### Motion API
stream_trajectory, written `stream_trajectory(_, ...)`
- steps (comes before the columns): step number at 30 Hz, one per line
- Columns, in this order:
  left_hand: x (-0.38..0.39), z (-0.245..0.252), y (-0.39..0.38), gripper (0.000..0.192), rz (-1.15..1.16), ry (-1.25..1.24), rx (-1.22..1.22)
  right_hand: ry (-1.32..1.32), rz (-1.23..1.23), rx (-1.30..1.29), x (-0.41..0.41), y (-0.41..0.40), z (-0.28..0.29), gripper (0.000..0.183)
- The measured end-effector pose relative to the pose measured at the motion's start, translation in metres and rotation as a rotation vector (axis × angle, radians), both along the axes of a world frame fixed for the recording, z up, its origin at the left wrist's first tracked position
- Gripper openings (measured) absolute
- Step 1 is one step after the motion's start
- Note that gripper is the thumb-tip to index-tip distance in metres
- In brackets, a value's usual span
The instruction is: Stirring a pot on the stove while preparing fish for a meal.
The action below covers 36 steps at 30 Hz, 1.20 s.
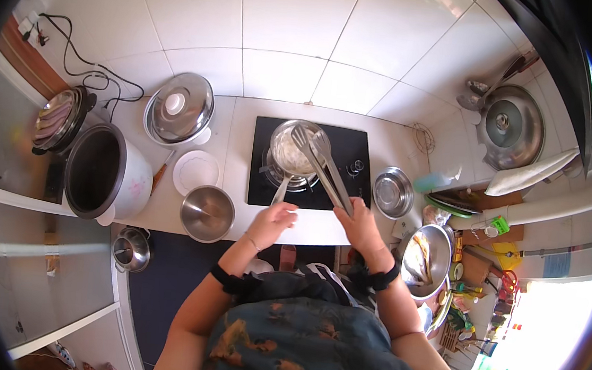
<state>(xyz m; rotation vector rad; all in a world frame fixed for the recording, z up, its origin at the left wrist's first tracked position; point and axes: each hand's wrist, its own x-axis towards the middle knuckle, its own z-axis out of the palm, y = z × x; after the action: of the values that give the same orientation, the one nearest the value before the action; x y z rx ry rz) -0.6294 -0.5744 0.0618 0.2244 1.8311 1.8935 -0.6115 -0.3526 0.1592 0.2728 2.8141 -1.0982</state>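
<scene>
My right hand [361,225] grips the rear end of metal tongs [323,169] with slotted, spatula-like jaws. The jaws hang over a small steel saucepan [299,146] on the cooktop, and pale, whitish contents show inside it. Just by the end of the saucepan's handle [281,189] is my left hand [271,225], its fingers loosely bent and slightly blurred. It seems to hold nothing, though it partly covers the handle's end. Under the saucepan lies a black glass cooktop [345,189] with a control knob [356,167] at its right.
Left on the counter are a steel bowl [207,214], a white plate [196,172], a lidded pot [179,108], an orange-handled tool [160,177] and a large cooker pot [132,172]. To the right stand a steel basin [393,192] and a larger bowl [440,243] holding utensils.
</scene>
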Motion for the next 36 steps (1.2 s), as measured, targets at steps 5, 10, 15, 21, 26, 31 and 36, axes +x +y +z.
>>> stream_trajectory(5,0.011,-0.023,-0.043,0.034,0.230,0.432,-0.455,-0.117,0.068,0.312,-0.021,-0.006,0.026,0.055)
stream_trajectory(10,0.025,-0.050,-0.037,0.048,0.186,0.206,-0.419,-0.149,0.138,0.513,-0.044,-0.023,0.019,0.052)
stream_trajectory(15,0.027,-0.067,-0.024,0.048,0.158,0.044,-0.208,-0.204,0.160,0.581,-0.062,-0.049,0.012,0.050)
stream_trajectory(21,0.022,-0.053,-0.021,0.042,0.161,-0.011,-0.140,-0.258,0.224,0.705,-0.069,-0.058,-0.006,0.043)
stream_trajectory(26,0.018,-0.048,-0.021,0.038,0.163,-0.030,-0.154,-0.256,0.208,0.722,-0.067,-0.042,-0.008,0.037)
stream_trajectory(31,0.016,-0.046,-0.020,0.034,0.161,-0.080,-0.122,-0.206,0.147,0.682,-0.058,-0.033,0.007,0.033)
stream_trajectory(36,0.015,-0.047,-0.021,0.032,0.147,-0.068,-0.154,-0.132,0.097,0.665,-0.047,-0.028,0.021,0.038)
